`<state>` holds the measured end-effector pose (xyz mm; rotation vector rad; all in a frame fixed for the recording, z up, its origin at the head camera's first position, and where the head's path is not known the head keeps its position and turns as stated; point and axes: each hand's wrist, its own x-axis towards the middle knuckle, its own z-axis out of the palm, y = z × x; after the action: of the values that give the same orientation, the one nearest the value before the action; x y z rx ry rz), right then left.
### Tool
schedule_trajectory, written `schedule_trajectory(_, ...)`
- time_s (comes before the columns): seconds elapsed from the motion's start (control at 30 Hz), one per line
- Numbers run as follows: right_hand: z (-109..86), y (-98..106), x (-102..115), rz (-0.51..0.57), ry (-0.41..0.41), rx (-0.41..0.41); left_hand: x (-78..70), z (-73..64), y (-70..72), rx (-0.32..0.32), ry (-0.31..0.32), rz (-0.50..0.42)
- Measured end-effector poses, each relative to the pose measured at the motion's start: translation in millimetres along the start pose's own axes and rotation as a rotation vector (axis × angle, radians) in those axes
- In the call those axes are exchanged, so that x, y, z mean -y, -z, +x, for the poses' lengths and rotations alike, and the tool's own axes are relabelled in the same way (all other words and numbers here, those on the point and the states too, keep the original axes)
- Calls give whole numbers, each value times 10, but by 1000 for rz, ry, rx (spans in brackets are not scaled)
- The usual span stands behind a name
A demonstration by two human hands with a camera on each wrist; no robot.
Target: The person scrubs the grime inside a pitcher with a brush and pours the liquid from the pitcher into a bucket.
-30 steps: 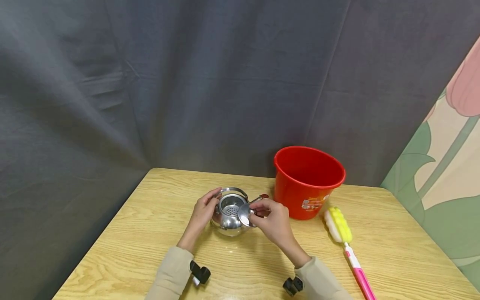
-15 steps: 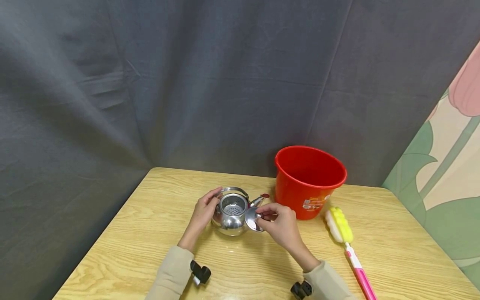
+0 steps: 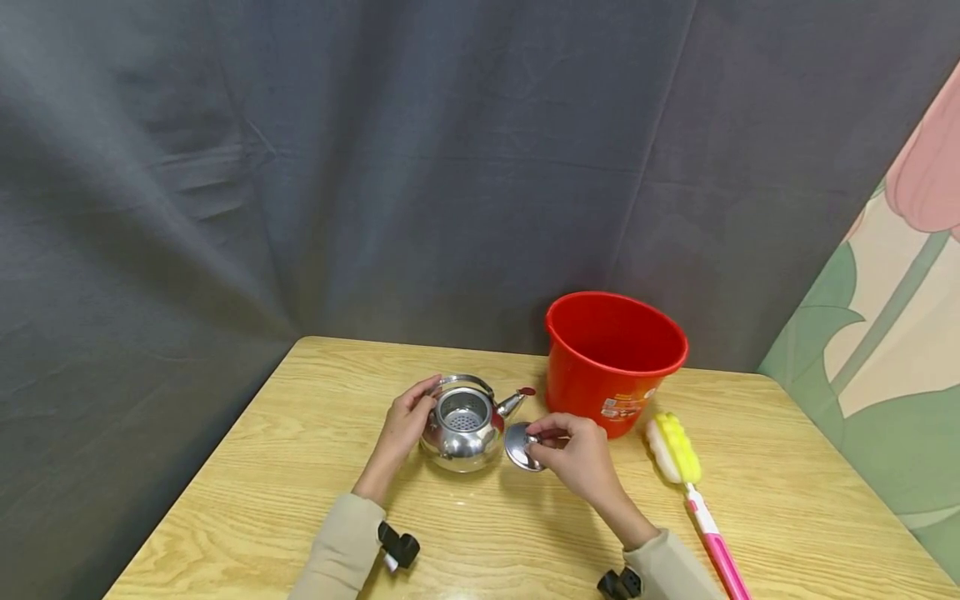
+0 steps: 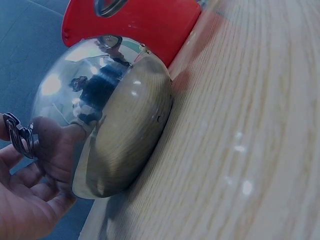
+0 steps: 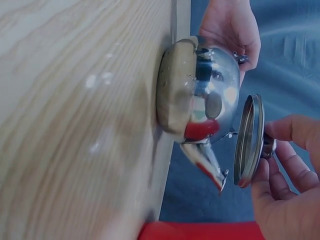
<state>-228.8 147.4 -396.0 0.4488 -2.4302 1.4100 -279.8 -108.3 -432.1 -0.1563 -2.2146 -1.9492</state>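
- We have a kettle (image 3: 459, 450) upright on the tabletop (image 3: 480, 542), left of the bucket (image 3: 596, 392): round-bellied, mirror-bright metal, the wood grain bending across its belly!
- Look into its round mouth, and we find a metal strainer (image 3: 462, 419) with a floor full of little holes.
- A thin metal handle (image 3: 467, 378) arches behind that mouth, and a narrow spout (image 3: 510, 406) juts out towards the bucket.
- Here's the left grip (image 3: 403, 427), a bare hand, fingers curled at the kettle's side by the metal handle bracket (image 4: 19, 136).
- And the right grip (image 3: 583, 457)! We see it pinching the lid (image 3: 517, 446) by its small knob (image 5: 269, 146), shiny disc held clear of the tabletop, just beside the kettle and apart from it.
- Behind that hand, the bucket: smooth red plastic, wide mouth, printed label (image 3: 621, 407); from the head, the hand covers part of its lower front.
- Further right we spot a long brush (image 3: 678, 450), lumpy yellow-and-white sponge on a white and pink stick, lying near the bucket.
- Pale, streaky wood grain runs all over the tabletop; a creased dark grey curtain (image 3: 450, 167) backs the scene, with a flower-painted wall (image 3: 892, 350) at far right.
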Motion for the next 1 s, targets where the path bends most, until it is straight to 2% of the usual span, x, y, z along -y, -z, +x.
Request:
schedule_trajectory(0.27,-29,61,-87,-7,-50,29,9,10,8,7,-8,-2)
schedule_trajectory(0.57,-46,99,-172,-27,-70,67,12,4,5,7,-3,-1)
schedule_trajectory(1.0,-73,111,-284,-39,-116,120,-8,-16,-9,24,-33,-12)
